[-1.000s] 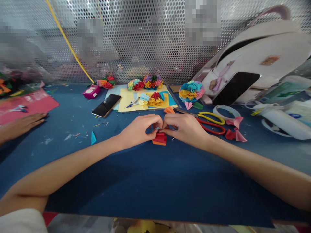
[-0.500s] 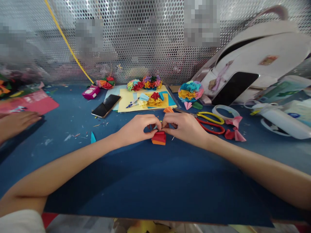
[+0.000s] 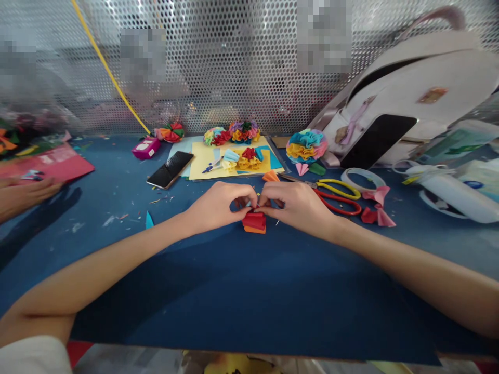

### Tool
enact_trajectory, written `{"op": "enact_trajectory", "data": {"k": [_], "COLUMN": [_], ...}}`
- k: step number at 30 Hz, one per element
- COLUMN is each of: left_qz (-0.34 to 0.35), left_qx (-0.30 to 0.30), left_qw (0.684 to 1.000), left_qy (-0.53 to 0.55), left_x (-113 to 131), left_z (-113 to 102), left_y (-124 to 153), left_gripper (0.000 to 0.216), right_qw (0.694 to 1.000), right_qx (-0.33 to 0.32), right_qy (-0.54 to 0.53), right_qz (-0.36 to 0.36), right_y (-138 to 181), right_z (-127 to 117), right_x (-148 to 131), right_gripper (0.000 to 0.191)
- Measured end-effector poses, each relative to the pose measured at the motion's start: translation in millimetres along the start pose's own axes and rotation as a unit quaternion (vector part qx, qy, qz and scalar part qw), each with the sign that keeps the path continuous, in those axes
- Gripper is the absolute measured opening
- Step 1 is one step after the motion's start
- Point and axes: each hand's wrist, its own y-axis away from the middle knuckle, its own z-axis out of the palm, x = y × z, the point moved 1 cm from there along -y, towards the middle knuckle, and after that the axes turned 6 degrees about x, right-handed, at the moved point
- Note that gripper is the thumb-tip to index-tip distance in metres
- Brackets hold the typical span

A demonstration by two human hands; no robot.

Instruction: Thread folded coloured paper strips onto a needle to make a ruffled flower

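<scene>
In the head view my left hand (image 3: 224, 208) and my right hand (image 3: 294, 208) meet at the middle of the blue table, thumbs and forefingers pinched together. Between them is a small folded piece of red and orange paper (image 3: 254, 222), its top edge covered by my fingertips. Exactly how each finger grips it is partly hidden. Just behind my right hand lie scissors (image 3: 339, 191) with one yellow and one red handle. An orange pleated paper piece (image 3: 271, 177) rests beyond my fingers.
Behind my hands are yellow paper sheets (image 3: 198, 161) with crepe flowers. A phone (image 3: 170, 169) and purple box (image 3: 145, 148) lie left of them. To the right stand a pale backpack (image 3: 421, 88), a tape roll (image 3: 362, 179) and a glue gun (image 3: 456, 192). Another person's hand (image 3: 31, 195) is far left.
My hands stay pinched in nearly the same place, with the red and orange paper shifted very slightly. The other person's hand at the left has moved a little.
</scene>
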Motion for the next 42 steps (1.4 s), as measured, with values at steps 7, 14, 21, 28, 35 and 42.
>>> {"op": "enact_trajectory", "data": {"k": [7,14,21,28,35,42], "left_qz": [-0.04,-0.055,-0.076,-0.146,-0.133,-0.126], "left_qx": [0.039,0.027,0.015,0.007,0.024,0.036], "left_qw": [0.998,0.998,0.994,0.984,0.988,0.989], "left_qy": [0.019,0.029,0.076,0.099,0.078,0.068], "left_x": [0.7,0.7,-2.8,-10.6,-8.8,-3.5], "left_z": [2.8,1.1,2.3,-0.5,1.7,3.1], "left_y": [3.4,2.6,-0.1,-3.1,-2.1,-1.0], "left_gripper": [0.02,0.022,0.013,0.008,0.012,0.012], "right_qw": [1.0,1.0,1.0,1.0,0.999,0.999], "right_qx": [0.01,0.01,0.003,-0.002,-0.01,-0.024], "right_qy": [-0.006,-0.001,0.004,-0.011,-0.019,-0.016], "right_qz": [0.01,0.009,0.012,0.024,0.029,0.037], "right_y": [-0.9,-0.6,-0.6,0.3,-0.2,-0.7], "right_z": [-0.8,1.0,0.6,1.7,1.0,1.3], "right_x": [-1.3,-0.1,0.6,4.2,5.4,4.4], "right_gripper": [0.012,0.011,0.013,0.012,0.012,0.012]}}
